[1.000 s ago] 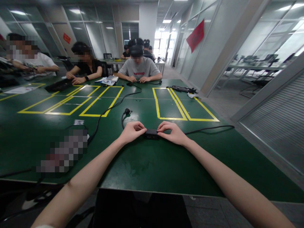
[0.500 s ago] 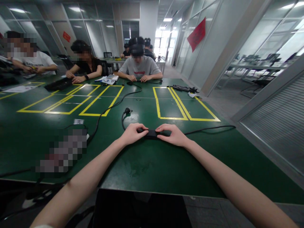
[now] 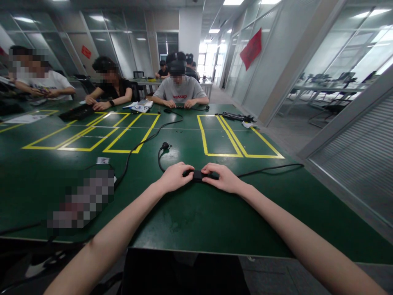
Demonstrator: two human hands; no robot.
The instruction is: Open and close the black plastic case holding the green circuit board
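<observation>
A small black box-shaped adapter [image 3: 197, 176] lies between my hands, close above or on the green table [image 3: 190, 221]. My left hand [image 3: 175, 177] pinches its left end, thumb and fingers closed round it. At the right end my right hand [image 3: 222, 178] grips it in the same way. From the left side a black cable runs up to a black plug [image 3: 165, 146] on the table. Another black cable [image 3: 270, 168] leaves past my right hand toward the right. My fingers hide both ends of the adapter.
Yellow tape outlines [image 3: 224, 155] mark the table ahead. A blurred-out object [image 3: 84, 196] with cables lies at the left. A folded black stand [image 3: 236, 117] rests at the far right. Several people sit across the table, one in a grey shirt [image 3: 180, 91].
My left hand has shifted slightly right along the adapter, covering more of its left part. The camera view has tilted a little.
</observation>
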